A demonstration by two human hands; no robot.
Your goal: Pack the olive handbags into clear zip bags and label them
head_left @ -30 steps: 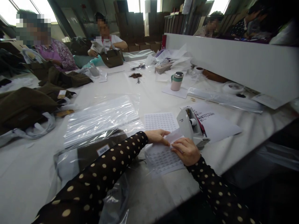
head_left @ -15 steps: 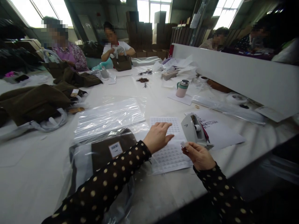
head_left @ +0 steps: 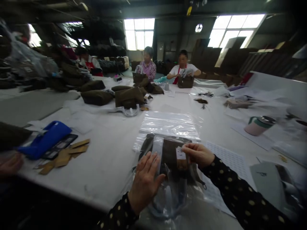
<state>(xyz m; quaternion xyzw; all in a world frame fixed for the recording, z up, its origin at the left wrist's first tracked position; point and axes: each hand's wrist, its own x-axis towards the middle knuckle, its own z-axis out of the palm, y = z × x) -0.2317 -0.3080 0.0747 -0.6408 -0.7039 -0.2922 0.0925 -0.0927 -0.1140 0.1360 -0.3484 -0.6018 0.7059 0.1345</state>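
A dark bag in a clear plastic bag [head_left: 169, 143] lies on the white table [head_left: 107, 153] in front of me. My left hand [head_left: 146, 179] rests on its left part, palm down with the fingers spread. My right hand [head_left: 198, 154] pinches something small and pale at the top right corner of the white label [head_left: 180, 153], over the plastic. The thing between those fingertips is too small to make out. To the right, partly under my right sleeve, is a sheet of small printed labels [head_left: 223, 156]. A grey tape dispenser [head_left: 266, 179] stands beyond it.
Flat plastic bags [head_left: 168, 123] lie behind the packed bag. A blue object [head_left: 48, 139], brown tags [head_left: 63, 156] and another person's hand [head_left: 11, 164] are at the left. A pink cup [head_left: 259, 125] stands at the right. Dark bags [head_left: 129, 95] and people are farther back.
The view has swung left. My left hand has gone from the label sheet to the packed bag, and my right hand from beside the dispenser to the bag's label.
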